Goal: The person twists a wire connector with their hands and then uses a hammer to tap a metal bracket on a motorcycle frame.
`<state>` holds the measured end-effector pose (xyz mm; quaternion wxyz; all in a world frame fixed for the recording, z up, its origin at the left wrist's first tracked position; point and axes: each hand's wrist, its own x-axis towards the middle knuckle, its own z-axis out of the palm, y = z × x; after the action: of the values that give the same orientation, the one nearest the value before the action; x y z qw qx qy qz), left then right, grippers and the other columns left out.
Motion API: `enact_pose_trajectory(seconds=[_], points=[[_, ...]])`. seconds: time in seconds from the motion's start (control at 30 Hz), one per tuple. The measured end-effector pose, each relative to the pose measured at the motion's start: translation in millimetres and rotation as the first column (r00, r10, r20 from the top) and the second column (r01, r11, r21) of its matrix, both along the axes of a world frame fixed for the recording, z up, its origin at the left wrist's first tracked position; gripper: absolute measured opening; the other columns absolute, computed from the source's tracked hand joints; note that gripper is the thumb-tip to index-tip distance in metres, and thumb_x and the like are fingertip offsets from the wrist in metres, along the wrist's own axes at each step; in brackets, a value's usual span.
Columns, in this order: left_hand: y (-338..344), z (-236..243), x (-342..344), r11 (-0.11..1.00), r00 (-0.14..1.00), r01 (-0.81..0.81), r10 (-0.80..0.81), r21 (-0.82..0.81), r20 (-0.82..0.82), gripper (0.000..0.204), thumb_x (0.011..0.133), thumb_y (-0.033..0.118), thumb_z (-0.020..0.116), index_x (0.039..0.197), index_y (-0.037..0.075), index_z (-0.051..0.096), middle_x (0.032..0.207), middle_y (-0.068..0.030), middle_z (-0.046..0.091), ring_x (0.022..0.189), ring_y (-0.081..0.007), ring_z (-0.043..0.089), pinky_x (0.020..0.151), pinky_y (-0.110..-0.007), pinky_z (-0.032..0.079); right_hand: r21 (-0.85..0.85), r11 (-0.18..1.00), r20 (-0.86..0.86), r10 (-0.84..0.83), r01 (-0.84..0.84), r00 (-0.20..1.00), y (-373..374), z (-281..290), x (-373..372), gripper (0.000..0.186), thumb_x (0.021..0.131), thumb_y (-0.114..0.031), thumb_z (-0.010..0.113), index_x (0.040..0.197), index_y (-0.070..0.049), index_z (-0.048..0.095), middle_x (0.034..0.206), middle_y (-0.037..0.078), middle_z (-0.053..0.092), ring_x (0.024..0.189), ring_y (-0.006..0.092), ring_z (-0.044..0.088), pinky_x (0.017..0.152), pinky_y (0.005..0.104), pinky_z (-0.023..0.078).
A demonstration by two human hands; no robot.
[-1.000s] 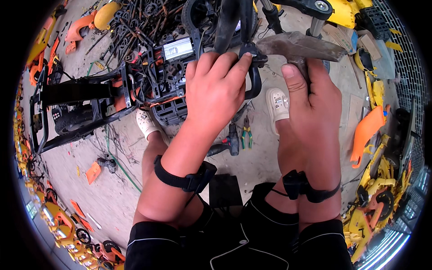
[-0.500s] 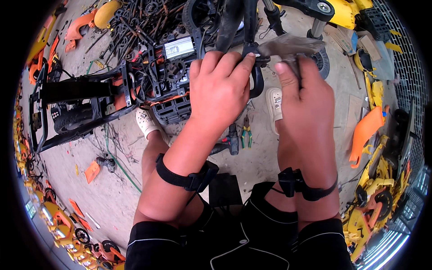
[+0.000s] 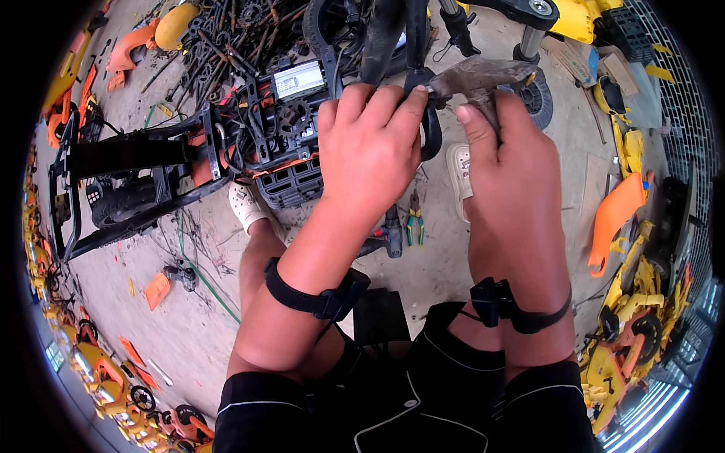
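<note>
My right hand (image 3: 517, 162) is closed round the handle of a hammer (image 3: 491, 73), its thumb along the shaft. The worn grey metal head lies sideways, one end close to the fingertips of my left hand (image 3: 370, 143). That left hand is closed, back of the hand up, over the front of a black scooter frame (image 3: 143, 219). Whatever its fingers hold is hidden beneath them. A black upright tube (image 3: 416, 45) rises just beyond the fingertips. Beside my left hand, the frame carries a silver box (image 3: 299, 80) and cables.
Green-handled pliers (image 3: 414, 219) and a power drill (image 3: 389, 235) lie on the floor between my feet. A heap of dark metal parts (image 3: 234, 53) is beyond the frame. Orange and yellow panels (image 3: 615, 219) lie on the right, and another tool (image 3: 181, 276) on the left.
The hammer head, blurred by motion before, now shows sharply and sits slightly further left. My right thumb has shifted a little left. My left hand keeps its place.
</note>
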<state>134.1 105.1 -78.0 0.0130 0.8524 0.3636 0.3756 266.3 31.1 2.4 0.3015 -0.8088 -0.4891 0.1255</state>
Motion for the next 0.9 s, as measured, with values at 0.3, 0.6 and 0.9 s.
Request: enact_pose_trajectory(seconds=[0.3, 0.6, 0.9], points=[[-3, 4, 0, 0.998, 1.0, -0.006, 0.005, -0.058, -0.023, 0.045, 0.074, 0.009, 0.075, 0.118, 0.018, 0.076, 0.104, 0.0011, 0.069, 0.097, -0.0229, 0.061, 0.081, -0.04, 0.044, 0.072, 0.997, 0.005, 0.002, -0.003, 1.0, 0, -6, 1, 0.03, 0.1, -0.031, 0.067, 0.102, -0.002, 0.059, 0.078, 0.023, 0.067, 0.072, 0.0466, 0.066, 0.06, 0.0505, 0.051], [-4, 1, -1, 0.998, 1.0, -0.001, 0.0, -0.057, -0.012, 0.046, 0.074, 0.008, 0.075, 0.119, 0.018, 0.076, 0.104, 0.0006, 0.069, 0.097, -0.0235, 0.061, 0.081, -0.039, 0.044, 0.125, 0.992, 0.008, 0.01, -0.011, 1.0, -2, -2, 0, 0.027, 0.1, -0.029, 0.067, 0.101, -0.003, 0.06, 0.079, 0.022, 0.068, 0.073, 0.0464, 0.066, 0.061, 0.05, 0.051], [-2, -2, 0, 0.994, 0.996, 0.02, -0.011, -0.106, 0.09, 0.04, 0.077, 0.01, 0.073, 0.117, 0.015, 0.075, 0.107, -0.0009, 0.068, 0.099, -0.0248, 0.061, 0.084, -0.04, 0.046, 0.159, 0.975, -0.289, -0.101, 0.152, 0.952, 5, -2, 18, 0.034, 0.102, -0.034, 0.066, 0.107, 0.0, 0.065, 0.078, 0.014, 0.067, 0.066, 0.0292, 0.062, 0.065, 0.0384, 0.051]])
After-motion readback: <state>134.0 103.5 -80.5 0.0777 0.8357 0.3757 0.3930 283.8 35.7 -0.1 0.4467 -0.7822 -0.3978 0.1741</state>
